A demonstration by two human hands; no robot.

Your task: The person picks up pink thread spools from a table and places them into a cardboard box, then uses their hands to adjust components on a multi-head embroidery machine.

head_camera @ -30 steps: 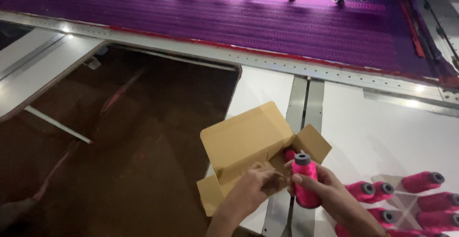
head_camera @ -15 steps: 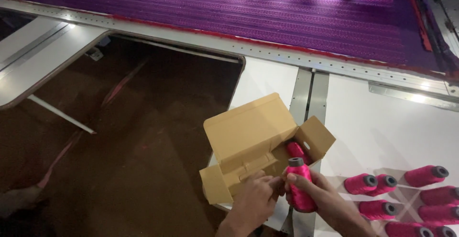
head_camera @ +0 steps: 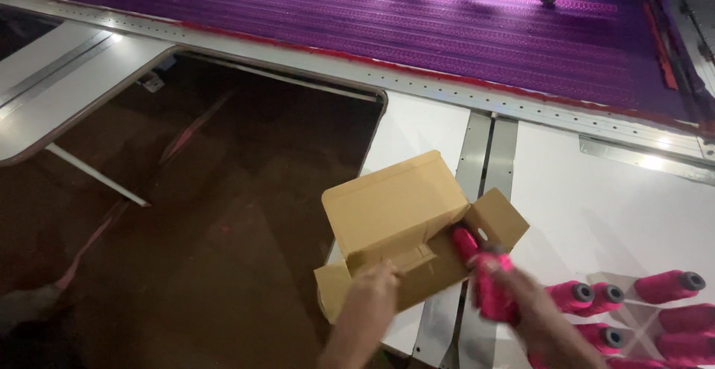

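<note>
Currently, the open brown cardboard box [head_camera: 406, 224] lies on its side at the front edge of the white table top [head_camera: 611, 212], with its open end turned toward the right and its flaps spread. The left hand [head_camera: 370, 300] grips the near lower edge of the box, fingers curled over the cardboard. The right hand [head_camera: 525, 311] is just right of the box opening, fingers wrapped around 1 bright pink thread cone [head_camera: 491, 288], which stands roughly upright in the grasp; motion blur hides the exact finger positions. A second pink thread cone [head_camera: 463, 241] lies inside the box mouth, partly visible at the opening. To the right of the box, a group of loose pink thread cones with grey end caps [head_camera: 596, 294] lies flat on the table top, well apart from the box. Beyond the box, purple fabric [head_camera: 462, 34] is stretched across the far side of the machine bed. Left of the box, a dark brown floor area [head_camera: 208, 227] shows beyond the table edge.
</note>
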